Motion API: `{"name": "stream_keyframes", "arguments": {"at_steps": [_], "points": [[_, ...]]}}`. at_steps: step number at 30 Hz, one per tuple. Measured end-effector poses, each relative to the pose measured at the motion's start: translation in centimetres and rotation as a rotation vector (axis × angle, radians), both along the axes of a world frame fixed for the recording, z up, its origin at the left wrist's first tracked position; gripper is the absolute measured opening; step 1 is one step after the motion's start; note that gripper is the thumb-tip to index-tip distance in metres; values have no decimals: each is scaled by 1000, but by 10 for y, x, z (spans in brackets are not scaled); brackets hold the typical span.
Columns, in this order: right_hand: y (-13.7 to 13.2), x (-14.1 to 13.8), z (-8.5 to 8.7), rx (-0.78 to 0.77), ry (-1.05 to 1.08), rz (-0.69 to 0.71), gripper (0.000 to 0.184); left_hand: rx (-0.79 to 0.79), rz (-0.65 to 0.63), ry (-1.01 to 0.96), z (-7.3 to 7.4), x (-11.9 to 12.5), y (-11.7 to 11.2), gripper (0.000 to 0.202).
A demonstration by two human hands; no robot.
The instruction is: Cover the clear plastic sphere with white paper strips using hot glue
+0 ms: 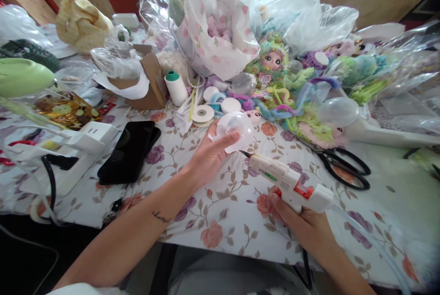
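The right grip was partly hidden behind the glue gun, so its trigger finger could not be seen. Whether the nozzle touched the clear ball in the left grip was impossible to tell. The blades of the scissors disappeared under the dolls. Both side edges cut the bench.

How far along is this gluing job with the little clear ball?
Done: the clear ball seems bare so far. In hand: the left hand holds it, and the right hand aims the glue gun at its edge. Left: loose dolls and ribbon rolls lie behind, untouched.
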State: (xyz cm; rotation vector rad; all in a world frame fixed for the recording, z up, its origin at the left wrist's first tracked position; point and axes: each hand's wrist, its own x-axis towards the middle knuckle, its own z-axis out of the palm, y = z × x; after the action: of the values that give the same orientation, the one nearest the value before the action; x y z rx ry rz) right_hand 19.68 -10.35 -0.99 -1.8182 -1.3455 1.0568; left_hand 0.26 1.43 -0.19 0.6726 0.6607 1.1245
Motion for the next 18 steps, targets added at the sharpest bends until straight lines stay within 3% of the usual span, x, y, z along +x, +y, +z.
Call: {"name": "stream_keyframes", "arguments": {"at_steps": [18], "points": [[-1,2,-1,8,9,30,42,23,18,15,-2,3,-1,50]]}}
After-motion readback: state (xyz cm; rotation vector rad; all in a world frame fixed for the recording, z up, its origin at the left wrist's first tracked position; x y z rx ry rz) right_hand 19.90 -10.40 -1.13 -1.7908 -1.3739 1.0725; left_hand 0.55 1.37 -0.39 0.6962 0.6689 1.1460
